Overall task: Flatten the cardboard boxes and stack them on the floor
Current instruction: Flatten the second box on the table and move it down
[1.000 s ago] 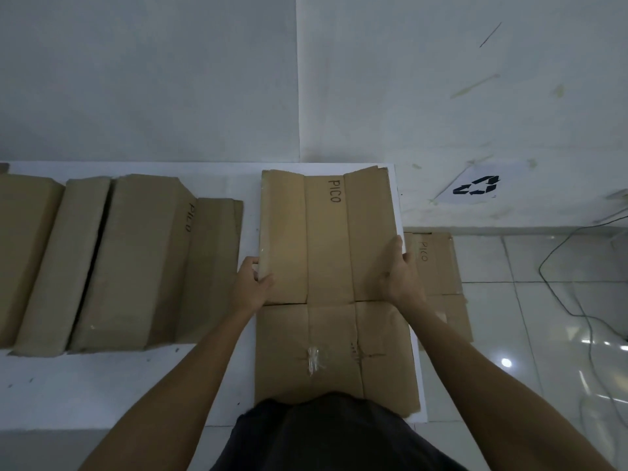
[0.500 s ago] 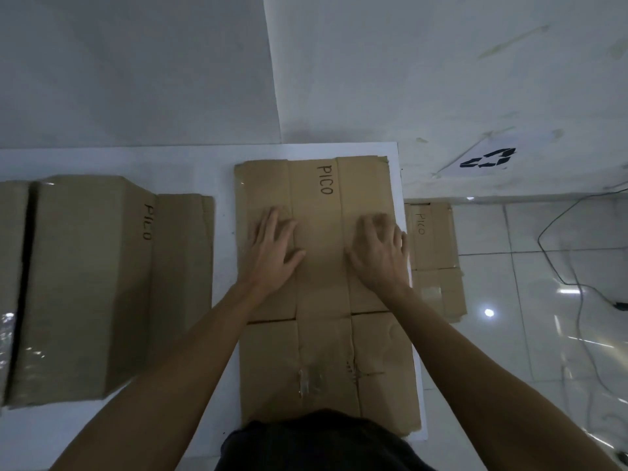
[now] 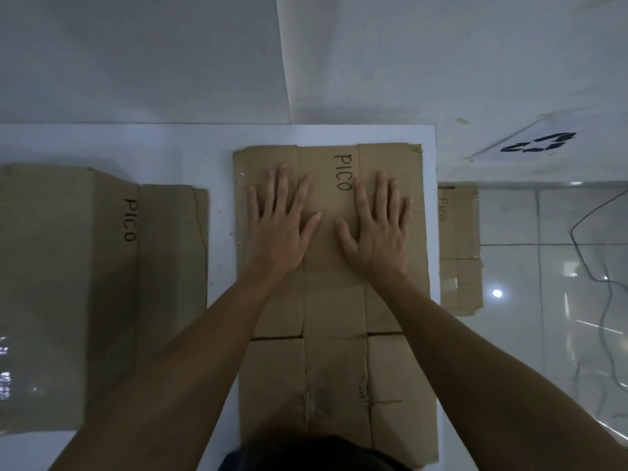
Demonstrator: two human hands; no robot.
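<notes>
A flattened brown cardboard box (image 3: pixel 334 365) marked "PICO" lies on the white table (image 3: pixel 221 266), close to its right edge. My left hand (image 3: pixel 280 226) and my right hand (image 3: pixel 377 229) rest palm-down on its far half, fingers spread, side by side. A second "PICO" box (image 3: pixel 85 273), still partly bulging, lies on the table to the left. On the floor past the table's right edge lies another flattened "PICO" box (image 3: pixel 458 253).
White walls stand behind the table, with a paper recycling sign (image 3: pixel 540 142) taped to the right one. A black cable (image 3: pixel 591 260) snakes over the glossy white floor tiles at the right. My dark shirt shows at the bottom edge.
My hands left the box's side edges and moved onto its top face, sliding further away. The far flaps, raised before, now lie flat. The camera has leaned in closer.
</notes>
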